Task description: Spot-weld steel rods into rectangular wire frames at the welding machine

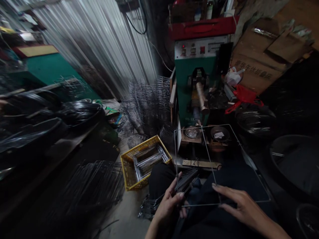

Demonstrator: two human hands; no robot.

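A thin rectangular wire frame [207, 149] with a cross wire is held up over the lap, its far edge close to the machine's lower electrode. My left hand [170, 197] is closed around its near left corner, thumb and fingers on the wire. My right hand [235, 200] pinches the cross wire near the frame's front edge. Under the frame, beside my left fingers, lies a bundle of dark wires [185, 181] across the lap. Left of my knee a yellow plastic crate [124, 174] contains several bent wire frames [149, 160].
Ahead stands a green machine [183, 89] with a red top. Below its electrode sit a dish of small metal pieces [192, 132] and a dark dish [219, 133]. Stacked wire racks [146, 103] lean behind the crate. Cardboard boxes [256, 66] rise at right; blurred wire piles [94, 186] lie left.
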